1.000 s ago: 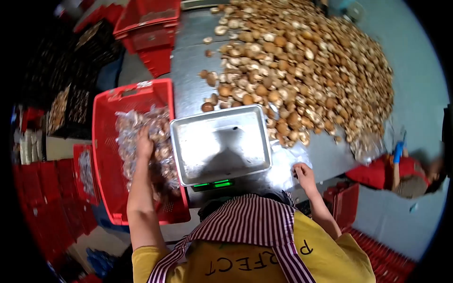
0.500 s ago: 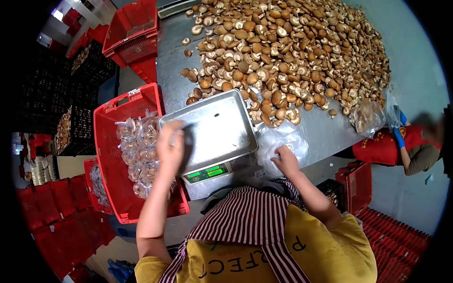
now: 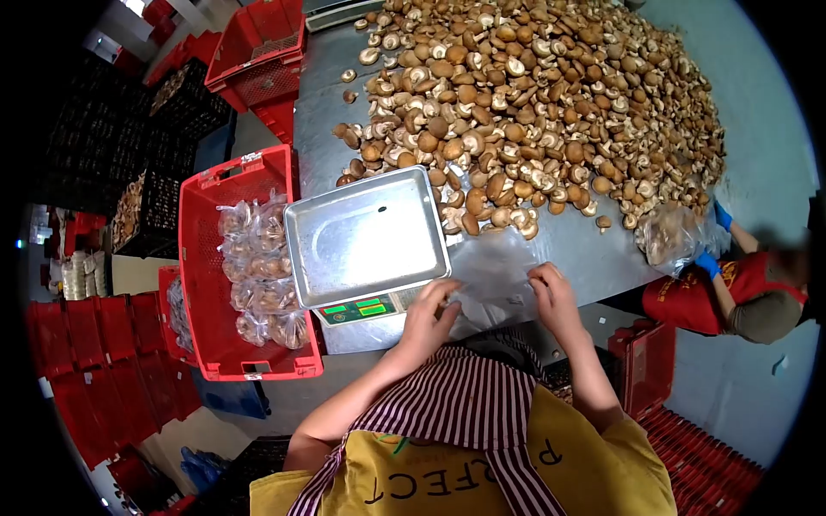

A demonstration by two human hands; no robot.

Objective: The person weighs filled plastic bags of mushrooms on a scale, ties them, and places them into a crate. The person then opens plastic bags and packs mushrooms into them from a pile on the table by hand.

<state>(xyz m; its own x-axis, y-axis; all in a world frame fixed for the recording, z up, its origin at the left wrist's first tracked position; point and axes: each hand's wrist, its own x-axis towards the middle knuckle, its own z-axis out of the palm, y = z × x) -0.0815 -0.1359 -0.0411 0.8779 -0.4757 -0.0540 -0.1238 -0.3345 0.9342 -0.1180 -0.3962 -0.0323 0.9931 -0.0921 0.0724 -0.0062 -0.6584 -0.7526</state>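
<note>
A clear plastic bag (image 3: 492, 273) lies on the steel table in front of me, between my two hands. My left hand (image 3: 430, 320) has its fingers closed on the bag's left edge, close to the front of the scale. Fingers bent, my right hand (image 3: 555, 299) pinches the bag's right side. Just left of the bag stands a weighing scale with a bare metal pan (image 3: 366, 232) and a lit green display (image 3: 361, 308). Behind it spreads a large heap of brown mushrooms (image 3: 533, 112).
To the left, a red crate (image 3: 191, 284) holds several bags of mushrooms (image 3: 258, 258). Another red crate (image 3: 258, 64) stands beyond it. At right, a co-worker in a red apron (image 3: 688, 295) and blue gloves handles a bag of mushrooms (image 3: 667, 236). Stacked black crates (image 3: 155, 215) stand far left.
My left hand has moved from above the scale pan, right and toward me, to the bag. My right hand has shifted slightly right, and the bag now lies flatter between both hands.
</note>
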